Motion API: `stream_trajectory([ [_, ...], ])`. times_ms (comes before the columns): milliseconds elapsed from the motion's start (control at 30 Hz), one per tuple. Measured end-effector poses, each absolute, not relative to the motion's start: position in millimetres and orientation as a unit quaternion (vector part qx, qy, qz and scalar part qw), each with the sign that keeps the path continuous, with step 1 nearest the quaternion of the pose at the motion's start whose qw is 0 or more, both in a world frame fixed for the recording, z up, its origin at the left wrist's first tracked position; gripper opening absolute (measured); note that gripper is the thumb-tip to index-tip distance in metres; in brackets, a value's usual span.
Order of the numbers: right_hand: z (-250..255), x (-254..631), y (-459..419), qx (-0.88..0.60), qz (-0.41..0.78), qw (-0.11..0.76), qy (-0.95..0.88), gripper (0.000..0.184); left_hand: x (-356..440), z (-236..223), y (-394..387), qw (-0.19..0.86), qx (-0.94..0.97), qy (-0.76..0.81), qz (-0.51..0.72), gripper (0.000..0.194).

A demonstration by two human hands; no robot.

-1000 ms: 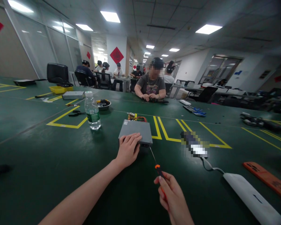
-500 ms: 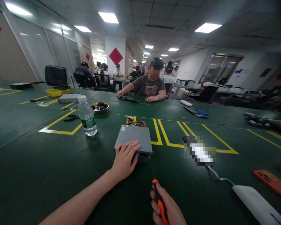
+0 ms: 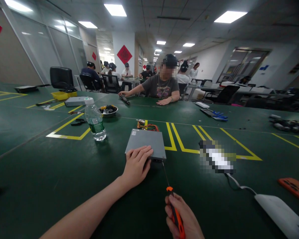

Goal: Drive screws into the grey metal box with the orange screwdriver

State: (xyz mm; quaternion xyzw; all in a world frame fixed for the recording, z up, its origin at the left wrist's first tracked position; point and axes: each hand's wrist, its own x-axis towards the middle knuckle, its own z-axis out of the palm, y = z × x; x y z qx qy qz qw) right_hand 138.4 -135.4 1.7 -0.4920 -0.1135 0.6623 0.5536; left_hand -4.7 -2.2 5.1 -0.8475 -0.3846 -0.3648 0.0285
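Note:
A grey metal computer power supply (image 3: 144,139) lies on the green tabletop, a bundle of coloured wires (image 3: 148,126) at its far side. My left hand (image 3: 137,164) holds it at the near left, fingers laid over the top and thumb down by the front face. An orange-and-black screwdriver (image 3: 174,212) is in my right hand (image 3: 181,215), closed around the handle. Its thin shaft points up and away, the tip at the front right corner of the power supply. Whether the tip sits in a screw is too small to tell.
A water bottle (image 3: 96,121) stands left, near a metal bowl (image 3: 109,111) of tools. To the right are a blurred lit device (image 3: 216,157) cabled to a white power bank (image 3: 276,212), and an orange phone (image 3: 294,189). A person (image 3: 161,86) sits opposite.
The view has shifted slightly, so the table things sit a little further right. Both hands keep their holds, with the screwdriver at the same corner. The person opposite has moved a dark tool.

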Motion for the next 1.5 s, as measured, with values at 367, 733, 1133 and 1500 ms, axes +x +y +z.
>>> stream_trajectory([
  [367, 3, 130, -144, -0.499, 0.638, 0.581, -0.076, 0.056, -4, 7, -2, 0.039, -0.849, -0.382, -0.362, 0.031],
  [733, 0, 94, -140, -0.502, 0.658, 0.558, -0.058, 0.068, -5, 7, -1, 0.035, -0.853, -0.379, -0.356, 0.031],
  [1133, -2, 87, -133, -0.505, 0.633, 0.587, -0.006, 0.043, -5, 7, -1, 0.036, -0.853, -0.380, -0.356, 0.031],
  [1500, 8, 83, -131, -0.467, 0.672, 0.572, 0.056, 0.042, -13, 2, -3, 0.102, -0.880, -0.323, -0.332, 0.021],
])
